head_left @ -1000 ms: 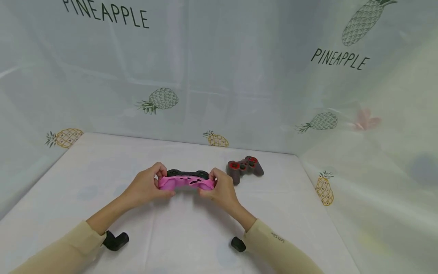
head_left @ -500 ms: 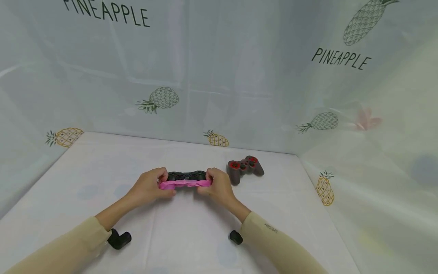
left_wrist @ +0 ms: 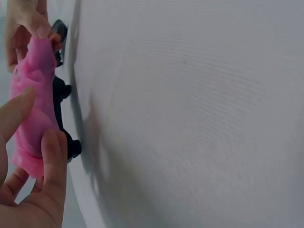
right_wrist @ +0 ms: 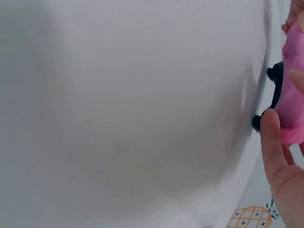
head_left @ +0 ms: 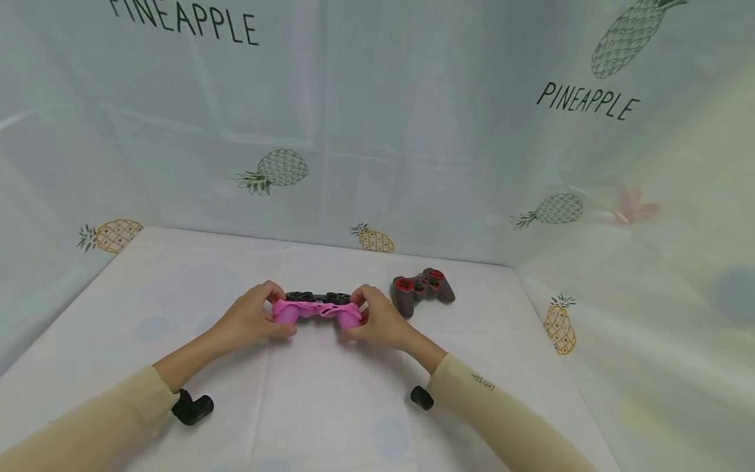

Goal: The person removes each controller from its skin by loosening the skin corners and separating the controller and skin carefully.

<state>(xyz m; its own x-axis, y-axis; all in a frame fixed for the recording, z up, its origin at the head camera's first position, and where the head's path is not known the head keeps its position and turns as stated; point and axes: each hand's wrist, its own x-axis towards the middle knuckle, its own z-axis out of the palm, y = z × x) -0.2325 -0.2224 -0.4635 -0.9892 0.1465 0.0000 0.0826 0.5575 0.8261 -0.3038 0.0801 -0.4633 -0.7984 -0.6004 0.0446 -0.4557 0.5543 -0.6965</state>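
Observation:
In the middle of the head view, a black game controller [head_left: 318, 297] shows along the top of a pink, rubbery controller cover [head_left: 286, 313]. The cover wraps its lower side and grips; the black face and thumbsticks stay exposed. My left hand [head_left: 244, 321] holds the left end, thumb below and fingers above. At the right end, my right hand [head_left: 383, 319] holds it the same way. The left wrist view shows the cover [left_wrist: 42, 107] bulging over the grips, with black thumbsticks [left_wrist: 73, 148] poking out beyond. Only part of the cover [right_wrist: 292, 104] appears in the right wrist view.
A dark grey controller with red buttons [head_left: 421, 288] lies on the white-covered table [head_left: 330, 406], just beyond my right hand. Black rounded pieces [head_left: 191, 408] sit by the cuffs. A pineapple-print curtain [head_left: 377, 131] hangs behind the table.
The controller and cover have tilted, first showing more of the black face, then bringing the pink grips back into sight. Both hands have kept hold and shifted slightly. The grey controller stays still.

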